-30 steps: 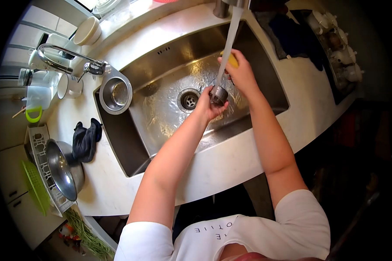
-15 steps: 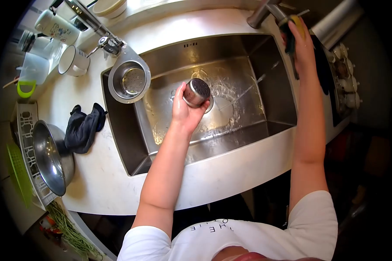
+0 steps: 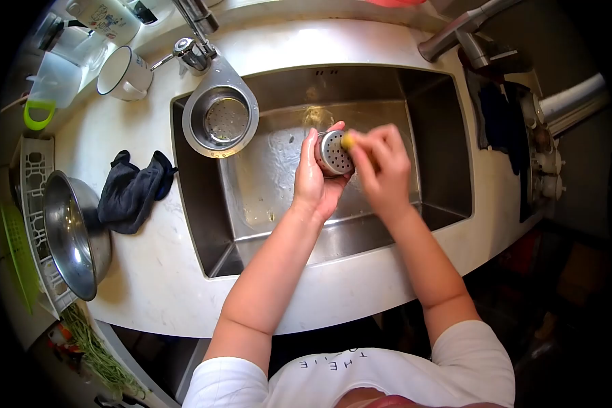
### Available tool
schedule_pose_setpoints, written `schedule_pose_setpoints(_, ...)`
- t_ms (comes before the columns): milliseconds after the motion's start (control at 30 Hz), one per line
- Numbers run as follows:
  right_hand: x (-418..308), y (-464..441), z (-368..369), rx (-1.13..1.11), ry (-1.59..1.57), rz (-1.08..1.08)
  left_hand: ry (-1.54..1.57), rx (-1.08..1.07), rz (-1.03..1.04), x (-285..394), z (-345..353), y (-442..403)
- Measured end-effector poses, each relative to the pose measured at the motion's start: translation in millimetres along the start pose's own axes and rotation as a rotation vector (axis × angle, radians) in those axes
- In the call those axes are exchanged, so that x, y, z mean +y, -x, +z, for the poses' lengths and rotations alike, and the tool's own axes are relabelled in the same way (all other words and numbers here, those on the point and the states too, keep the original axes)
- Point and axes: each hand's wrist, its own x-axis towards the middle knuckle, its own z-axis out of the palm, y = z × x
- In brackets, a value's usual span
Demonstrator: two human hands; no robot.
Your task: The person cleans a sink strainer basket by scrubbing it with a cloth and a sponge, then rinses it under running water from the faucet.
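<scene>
Over the sink, my left hand is wrapped round a metal shaker with a perforated top. The holes face up and to the right. My right hand is closed on a sponge, of which just a small yellow part shows between the fingers, at the upper right edge of the perforated top. The rest of the sponge is hidden, and the fingers are slightly blurred.
A strainer cup sits at the sink's left corner below a tap. A dark cloth, a metal bowl and a white mug stand to the left. Another faucet is at the back right.
My right hand has come from the back right faucet to the shaker, bringing the sponge. My left hand has shifted slightly right and turned the shaker's top. The water stream is no longer visible.
</scene>
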Motion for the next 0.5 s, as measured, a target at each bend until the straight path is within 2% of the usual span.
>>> schedule_pose_setpoints(100, -14, 10, -4, -0.071, 0.059, -0.088, -0.043, -0.050, 0.034, -7, -7, -1)
schedule_pose_setpoints(167, 2, -13, -2, -0.012, 0.090, -0.146, -0.010, 0.060, 0.002, -9, 10, 6)
schedule_pose_setpoints(233, 18, -28, -6, 0.003, -0.082, 0.147, -0.123, -0.096, 0.037, -2, 7, 8)
schedule_pose_setpoints(300, 30, -25, -6, 0.075, -0.294, 0.288, -0.162, -0.125, 0.102, 7, 6, 7)
schedule_pose_setpoints(333, 29, -26, -8, 0.070, -0.296, 0.288, -0.190, -0.139, 0.159, 7, 5, 7)
schedule_pose_setpoints(367, 25, -24, -14, 0.016, -0.579, 0.497, -0.188, -0.129, 0.153, 5, 5, 10)
schedule_pose_setpoints(400, 19, -24, -17, -0.031, -0.864, 0.698, -0.266, -0.119, 0.236, 5, 6, 10)
schedule_pose_setpoints(433, 20, -23, -14, -0.026, -0.869, 0.694, -0.345, -0.117, 0.326, 6, 8, 9)
schedule_pose_setpoints(500, 22, -21, -7, -0.155, -0.849, 0.558, -0.283, -0.116, 0.367, 4, 4, 7)
